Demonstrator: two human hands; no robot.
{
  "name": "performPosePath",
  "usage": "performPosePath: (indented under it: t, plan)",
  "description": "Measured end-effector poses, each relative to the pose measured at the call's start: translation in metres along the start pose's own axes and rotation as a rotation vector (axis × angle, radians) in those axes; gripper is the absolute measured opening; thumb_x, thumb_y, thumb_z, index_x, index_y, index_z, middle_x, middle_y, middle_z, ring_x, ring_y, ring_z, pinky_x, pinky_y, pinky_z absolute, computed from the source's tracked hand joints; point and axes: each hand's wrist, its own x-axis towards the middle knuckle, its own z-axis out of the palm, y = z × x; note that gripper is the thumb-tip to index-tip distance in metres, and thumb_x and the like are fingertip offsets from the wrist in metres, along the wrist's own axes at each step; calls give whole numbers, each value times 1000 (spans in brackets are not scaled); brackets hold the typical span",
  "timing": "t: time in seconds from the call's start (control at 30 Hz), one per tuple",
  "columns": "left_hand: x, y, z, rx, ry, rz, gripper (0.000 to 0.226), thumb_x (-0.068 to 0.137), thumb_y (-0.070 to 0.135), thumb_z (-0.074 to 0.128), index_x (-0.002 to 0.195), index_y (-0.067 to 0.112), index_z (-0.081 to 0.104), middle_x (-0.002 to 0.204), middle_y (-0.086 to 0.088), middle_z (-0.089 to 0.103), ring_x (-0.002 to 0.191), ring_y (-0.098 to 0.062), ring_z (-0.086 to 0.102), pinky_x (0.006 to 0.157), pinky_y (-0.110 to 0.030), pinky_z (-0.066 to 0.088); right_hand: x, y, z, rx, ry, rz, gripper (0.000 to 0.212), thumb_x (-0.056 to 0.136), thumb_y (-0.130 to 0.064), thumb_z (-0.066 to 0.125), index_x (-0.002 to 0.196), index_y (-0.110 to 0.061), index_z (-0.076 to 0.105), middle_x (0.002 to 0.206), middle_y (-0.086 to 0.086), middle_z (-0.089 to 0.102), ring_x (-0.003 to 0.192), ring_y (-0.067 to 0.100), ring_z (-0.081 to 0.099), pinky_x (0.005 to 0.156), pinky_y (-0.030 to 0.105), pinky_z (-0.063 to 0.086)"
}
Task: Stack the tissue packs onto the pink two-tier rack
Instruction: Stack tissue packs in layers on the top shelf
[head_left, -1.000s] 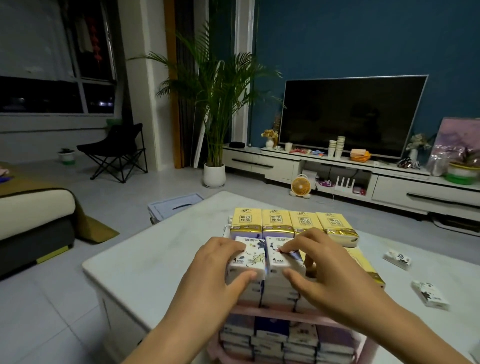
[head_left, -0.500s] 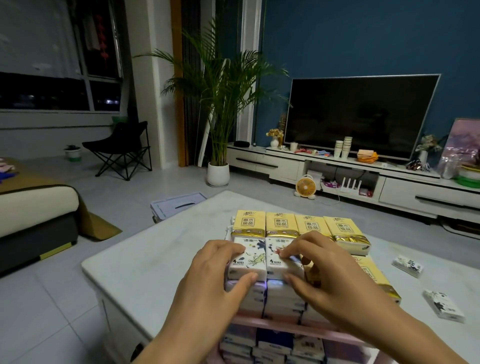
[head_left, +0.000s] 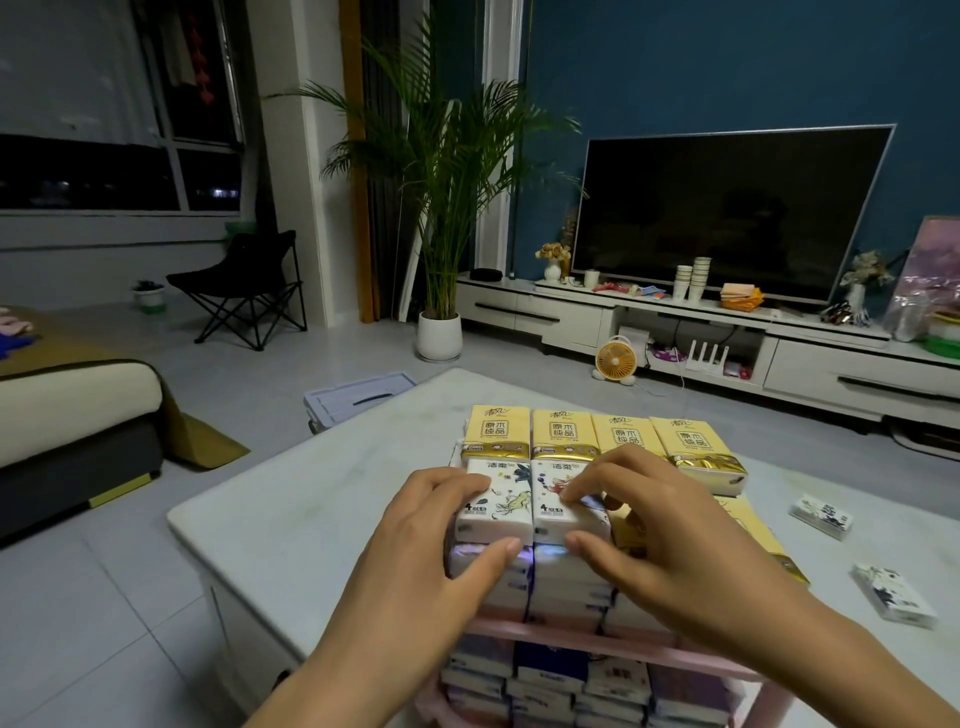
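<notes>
Head view: hardly anything's moved this past second — our left hand (head_left: 415, 561) still pinches the left white pack (head_left: 498, 499), right hand (head_left: 675, 545) the right white pack (head_left: 551, 512), both on the pink rack's (head_left: 597, 644) top tier. We're just squaring up; two loose packs (head_left: 822, 515) wait far right.

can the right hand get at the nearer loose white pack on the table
Probably yes: the loose pack lies on the table, right of the right hand, nothing between, though that hand grips a stacked pack.
</notes>
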Motion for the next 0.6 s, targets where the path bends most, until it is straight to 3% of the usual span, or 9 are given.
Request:
performPosePath:
  t: [0.17, 0.23, 0.37, 0.47, 0.6]
  plan:
    - [-1, 8, 0, 73, 42, 11, 39, 84, 50, 52, 122, 41, 46, 121, 31, 28, 115, 19, 18, 94, 2, 23, -2, 2, -2, 26, 39, -25, 24, 85, -47, 52, 108, -40, 51, 109, -25, 42, 98, -4, 44, 79, 16, 43]
    - [-2, 19, 2, 111, 51, 54, 41, 88, 55, 46, 125, 38, 46, 125, 30, 25, 120, 17, 11, 99, -5, 25, -4, 6, -7, 44, 74, -27, 25, 85, -50, 52, 107, -38, 53, 107, -25, 44, 99, -5, 44, 76, 13, 41]
    - [-9, 53, 19, 166, 68, 272, 35, 87, 48, 41, 118, 34, 50, 130, 17, 40, 125, 0, 29, 98, -23, 32, -21, 21, -26, 76, 121, 8, 36, 77, -60, 40, 103, -40, 56, 103, -26, 48, 96, -2, 49, 77, 12, 42]
    - [-22, 91, 51, 93, 31, 432, 27, 86, 39, 45, 111, 31, 51, 126, 9, 48, 120, -5, 40, 95, -24, 40, -51, 39, -48, 152, 178, 88, 28, 80, -59, 47, 99, -41, 57, 99, -26, 53, 94, 0, 53, 75, 11, 44]
    - [-49, 136, 124, -94, -73, 513, 25, 80, 38, 49, 105, 32, 50, 119, 9, 56, 111, -6, 50, 87, -23, 48, -109, 96, -66, 296, 255, 324, 12, 81, -32, 61, 92, -29, 65, 91, -20, 63, 85, 3, 59, 69, 11, 46]
